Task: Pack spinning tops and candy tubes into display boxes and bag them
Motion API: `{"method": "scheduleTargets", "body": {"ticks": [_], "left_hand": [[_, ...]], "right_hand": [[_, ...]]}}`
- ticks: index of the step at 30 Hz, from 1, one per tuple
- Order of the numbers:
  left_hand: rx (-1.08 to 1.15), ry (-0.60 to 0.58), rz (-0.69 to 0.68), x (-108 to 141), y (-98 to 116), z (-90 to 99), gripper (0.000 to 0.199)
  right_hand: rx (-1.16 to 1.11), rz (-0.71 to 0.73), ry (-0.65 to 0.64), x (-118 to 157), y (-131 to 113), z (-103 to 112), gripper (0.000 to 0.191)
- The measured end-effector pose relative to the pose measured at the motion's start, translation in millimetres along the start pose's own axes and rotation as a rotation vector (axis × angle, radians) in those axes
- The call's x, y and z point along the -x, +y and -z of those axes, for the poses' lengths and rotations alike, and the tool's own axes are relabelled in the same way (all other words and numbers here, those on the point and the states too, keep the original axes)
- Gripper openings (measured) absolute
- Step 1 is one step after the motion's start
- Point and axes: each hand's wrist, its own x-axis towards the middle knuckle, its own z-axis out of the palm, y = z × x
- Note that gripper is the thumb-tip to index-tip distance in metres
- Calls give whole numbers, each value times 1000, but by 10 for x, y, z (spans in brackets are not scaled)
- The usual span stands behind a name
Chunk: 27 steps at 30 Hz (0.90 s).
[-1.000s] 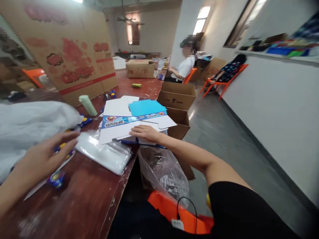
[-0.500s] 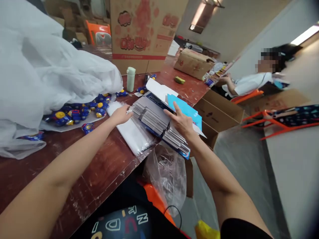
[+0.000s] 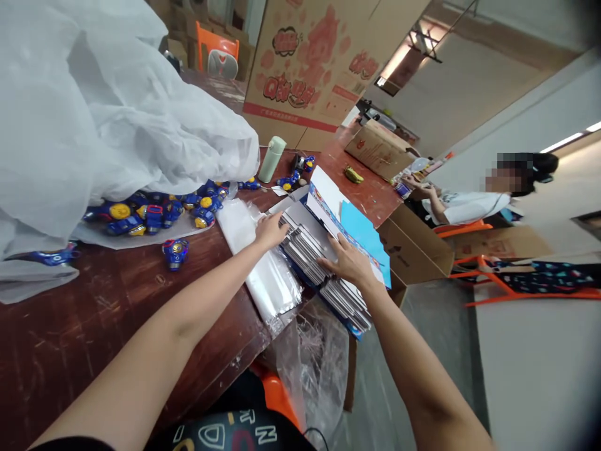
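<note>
A shallow printed box full of thin grey-edged cards [image 3: 305,254] lies at the table edge, its white-and-blue lid flap [image 3: 323,197] raised. My left hand [image 3: 271,230] reaches to the far left end of the card rows, fingers apart and fingertips touching the cards. Over the middle of the rows is my right hand [image 3: 350,260], thumb on the cards and index finger stretched toward the flap; it is open. A bright blue sheet [image 3: 359,222] shows behind the flap. Beside the box, partly beneath my left forearm, lies a stack of clear plastic bags [image 3: 272,282].
Blue-and-yellow toys [image 3: 153,216] spill from a large white sack [image 3: 94,113] at left; one toy [image 3: 175,253] lies apart. A pale green bottle [image 3: 272,160], bananas [image 3: 354,175] and a tall carton [image 3: 300,75] stand behind. A person [image 3: 474,207] sits at right near an open carton [image 3: 413,250].
My view has shifted and tilted. My right hand has moved off the blue sheet onto the cards, and the box's flap now stands more upright. My left hand stays at the cards' end.
</note>
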Motion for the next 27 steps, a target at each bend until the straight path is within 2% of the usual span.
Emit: {"method": "scheduleTargets", "body": {"ticks": [5, 12, 18, 21, 27], "left_hand": [[110, 39, -63, 361, 137, -170, 59], [326, -17, -150, 745, 561, -335, 68], [413, -51, -136, 816, 689, -287, 68], [431, -64, -155, 810, 719, -268, 68], [498, -120, -241, 753, 788, -220, 70]], "right_hand": [[-4, 54, -35, 60, 100, -130, 77], [-84, 172, 128, 237, 428, -322, 71], [-113, 263, 210, 261, 535, -355, 73], [-119, 245, 235, 279, 520, -349, 74], [-121, 205, 278, 338, 528, -283, 64]]}}
